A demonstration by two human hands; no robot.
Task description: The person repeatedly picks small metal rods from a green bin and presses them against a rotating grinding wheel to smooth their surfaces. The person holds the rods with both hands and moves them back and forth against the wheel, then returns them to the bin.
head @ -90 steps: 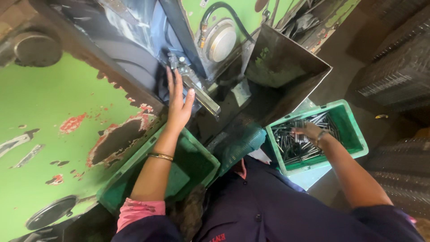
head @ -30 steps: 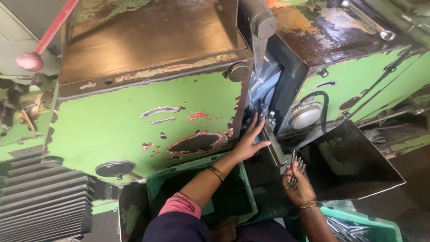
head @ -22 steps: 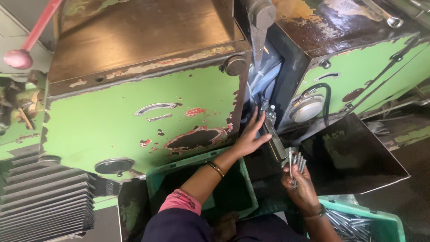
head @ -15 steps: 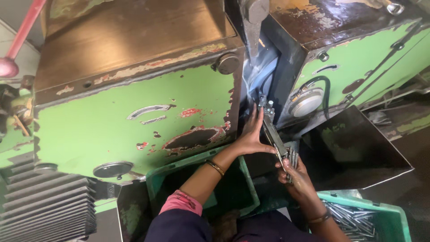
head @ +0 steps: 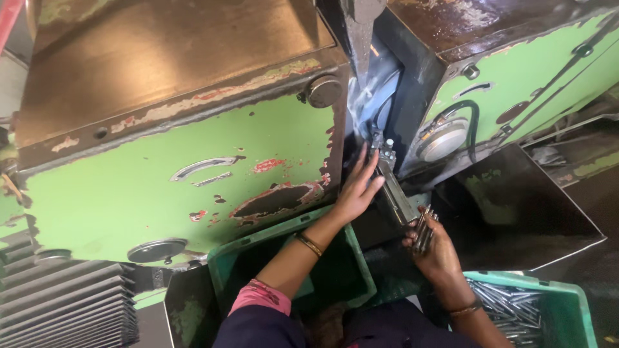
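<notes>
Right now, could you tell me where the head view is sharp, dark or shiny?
Head view: the green machine panel is evenly lit and sharp; the gap behind the left hand lies in deep shadow; the metal rods in the right hand and the rods in the green crate catch glints; the edges curve slightly.

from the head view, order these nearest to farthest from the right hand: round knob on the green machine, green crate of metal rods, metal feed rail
1. Metal feed rail: just up and left of the right hand, nearly touching the rods it holds.
2. Green crate of metal rods: lower right, beside the forearm.
3. Round knob: far up left on the green machine.
</notes>
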